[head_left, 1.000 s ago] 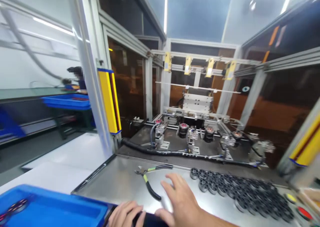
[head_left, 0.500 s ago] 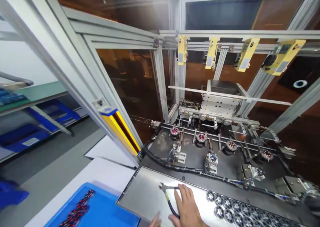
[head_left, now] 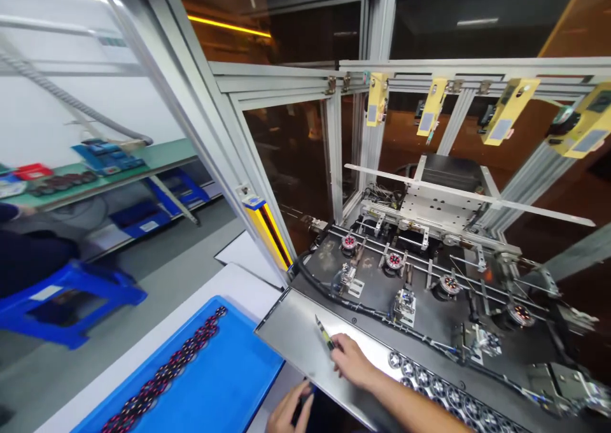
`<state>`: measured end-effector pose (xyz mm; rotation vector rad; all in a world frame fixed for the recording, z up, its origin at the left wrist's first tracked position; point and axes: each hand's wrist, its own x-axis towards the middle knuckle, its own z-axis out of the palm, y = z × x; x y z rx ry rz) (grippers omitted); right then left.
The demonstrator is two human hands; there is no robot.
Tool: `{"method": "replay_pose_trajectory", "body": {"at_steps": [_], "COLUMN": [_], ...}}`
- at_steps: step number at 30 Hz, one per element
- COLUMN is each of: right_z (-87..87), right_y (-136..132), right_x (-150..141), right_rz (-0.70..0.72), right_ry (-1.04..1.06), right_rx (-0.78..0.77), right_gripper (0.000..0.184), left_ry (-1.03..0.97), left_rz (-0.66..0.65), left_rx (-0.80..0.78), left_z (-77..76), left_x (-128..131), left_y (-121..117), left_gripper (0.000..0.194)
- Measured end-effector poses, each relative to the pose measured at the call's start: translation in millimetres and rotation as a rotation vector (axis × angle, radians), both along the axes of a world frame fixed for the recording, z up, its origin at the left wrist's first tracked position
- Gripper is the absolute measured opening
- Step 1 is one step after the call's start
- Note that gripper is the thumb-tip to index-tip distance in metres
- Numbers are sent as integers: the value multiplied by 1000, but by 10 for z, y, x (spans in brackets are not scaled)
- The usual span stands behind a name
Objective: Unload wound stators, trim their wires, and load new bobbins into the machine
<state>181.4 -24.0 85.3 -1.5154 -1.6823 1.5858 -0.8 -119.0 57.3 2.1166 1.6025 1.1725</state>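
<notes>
My right hand [head_left: 351, 360] lies on the steel work plate [head_left: 291, 334] with its fingers closed round the green-and-black handles of a pair of pliers [head_left: 323, 333], whose tip points up and to the left. My left hand [head_left: 289, 410] is at the bottom edge, curled round a dark object [head_left: 305, 402] that I cannot make out. Right of my right hand, several small black round parts [head_left: 432, 388] lie in rows on the plate.
A blue tray [head_left: 224, 382] with a line of red-and-black round parts [head_left: 176, 363] sits at the lower left. Behind the plate stands a machine bed [head_left: 382, 286] with fixtures holding round parts, inside an aluminium frame. A yellow light-curtain post [head_left: 270, 232] stands left. Another person sits on a blue stool [head_left: 67, 293] at far left.
The view has swung left and down. My right hand has gone from lying flat over the pliers to gripping them and lifting their tip. My left hand stays at the bottom edge.
</notes>
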Motion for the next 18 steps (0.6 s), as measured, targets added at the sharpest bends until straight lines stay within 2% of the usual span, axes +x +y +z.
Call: {"method": "replay_pose_trajectory", "body": {"at_steps": [4,9,14,18], "right_z": [308,653,724,680], "right_y": [243,768,1432,1813], "right_x": [-279,-598,-880,-1035], "right_rz": [-108,-364,-731,-929], "right_ry": [422,768,855,876], "right_rx": [-194,-272,-297,-299], "right_gripper": [31,29,27,28], "left_ry": [86,159,198,228], "left_rz": [-41,-33,-21,-19], "left_rx": [6,-31,-55,-89], "left_z": [-26,-160,-232,-292], "left_x": [380,654,648,619], "left_y": [241,591,705,692], "left_gripper": [31,28,27,26]}}
